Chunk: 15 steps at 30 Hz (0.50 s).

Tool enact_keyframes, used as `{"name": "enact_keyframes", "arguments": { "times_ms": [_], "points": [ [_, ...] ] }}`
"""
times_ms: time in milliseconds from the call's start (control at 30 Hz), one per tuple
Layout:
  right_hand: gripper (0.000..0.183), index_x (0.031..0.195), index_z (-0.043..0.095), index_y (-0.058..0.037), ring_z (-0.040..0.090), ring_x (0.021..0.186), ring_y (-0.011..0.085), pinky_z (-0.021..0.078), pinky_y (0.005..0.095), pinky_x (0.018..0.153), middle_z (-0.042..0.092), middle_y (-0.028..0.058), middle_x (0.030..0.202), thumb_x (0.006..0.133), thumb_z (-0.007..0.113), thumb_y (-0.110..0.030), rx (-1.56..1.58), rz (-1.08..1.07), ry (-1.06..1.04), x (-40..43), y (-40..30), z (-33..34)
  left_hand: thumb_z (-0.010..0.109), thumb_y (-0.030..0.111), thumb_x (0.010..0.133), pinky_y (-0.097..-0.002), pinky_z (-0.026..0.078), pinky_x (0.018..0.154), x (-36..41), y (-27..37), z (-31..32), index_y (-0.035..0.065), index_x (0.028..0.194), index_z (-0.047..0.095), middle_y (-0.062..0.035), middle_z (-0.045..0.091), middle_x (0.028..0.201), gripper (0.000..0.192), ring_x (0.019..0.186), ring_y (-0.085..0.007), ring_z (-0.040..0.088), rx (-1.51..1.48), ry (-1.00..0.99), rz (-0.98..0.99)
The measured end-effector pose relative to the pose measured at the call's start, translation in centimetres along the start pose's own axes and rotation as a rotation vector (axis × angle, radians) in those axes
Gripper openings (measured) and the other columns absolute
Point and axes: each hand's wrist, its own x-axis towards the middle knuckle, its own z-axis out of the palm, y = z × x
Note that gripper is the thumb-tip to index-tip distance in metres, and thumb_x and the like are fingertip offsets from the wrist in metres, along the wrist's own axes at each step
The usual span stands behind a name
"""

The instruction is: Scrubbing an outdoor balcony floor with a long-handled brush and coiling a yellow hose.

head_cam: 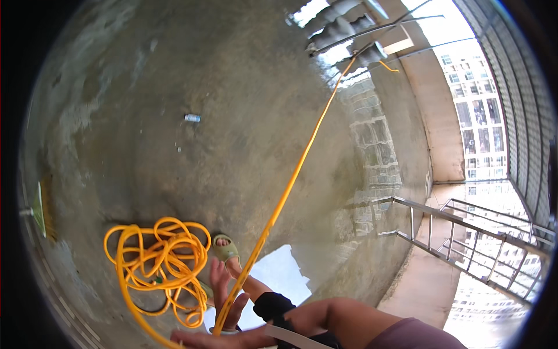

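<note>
A yellow hose [281, 205] stretches from the far upper right down to my hands. Across the palm of my left hand [222, 283] it passes between thumb and fingers, which are spread and not closed around it. Low in the picture, my right hand [205, 340] has its fingers over the length rising from a loose pile of yellow hose [161, 257] on the floor. The bottom edge cuts off part of this hand. Far off, the hose meets a metal pole [370, 35], and a short loose end shows beside it.
Wet concrete floor [261, 109] spreads ahead, with reflecting puddles. A metal ladder [468, 244] leans at the low wall [440, 126] on the right. To the left is a broom head [41, 209]. A small blue-and-white item [192, 118] lies ahead. My sandalled foot [225, 247] stands beside the piled hose.
</note>
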Motion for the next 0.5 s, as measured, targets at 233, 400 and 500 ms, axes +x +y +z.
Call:
{"name": "enact_keyframes", "arguments": {
  "times_ms": [233, 400, 500],
  "points": [
    [0.034, 0.110, 0.056, -0.0051, 0.054, 0.098, 0.0378, 0.0454, 0.0436, 0.082, 0.050, 0.0191, 0.119, 0.078, 0.066, -0.012, -0.940, -0.534, 0.930, -9.0, -10.4, -6.3, 0.045, 0.032, 0.093, -0.0383, 0.046, 0.087, -10.2, 9.4, -6.0, 0.0018, 0.107, 0.054, -0.0148, 0.059, 0.084, 0.034, 0.086, -0.0275, 0.059, -0.443, -0.418, 0.026],
    [0.057, 0.131, 0.043, -0.0119, 0.048, 0.115, 0.0374, 0.0405, 0.0488, 0.095, 0.034, 0.0254, 0.138, 0.084, 0.064, -0.038, -0.497, -0.026, 1.862, -16.9, -1.8, -14.5, 0.047, 0.033, 0.092, -0.0334, 0.038, 0.069, -17.8, 23.4, -9.9, 0.0062, 0.093, 0.053, -0.0078, 0.048, 0.069, 0.028, 0.068, -0.0204, 0.047, -0.182, 0.006, -0.207],
    [0.060, 0.126, 0.045, -0.0048, 0.050, 0.111, 0.0402, 0.0397, 0.0516, 0.095, 0.037, 0.0294, 0.134, 0.087, 0.056, -0.050, 1.166, -0.011, 0.946, -15.9, -7.0, -11.0, 0.049, 0.035, 0.091, -0.0304, 0.033, 0.058, -26.2, 30.4, -15.5, 0.0088, 0.085, 0.053, -0.0036, 0.041, 0.060, 0.027, 0.058, -0.0161, 0.040, -0.126, 0.491, -0.200]
  ]
}}
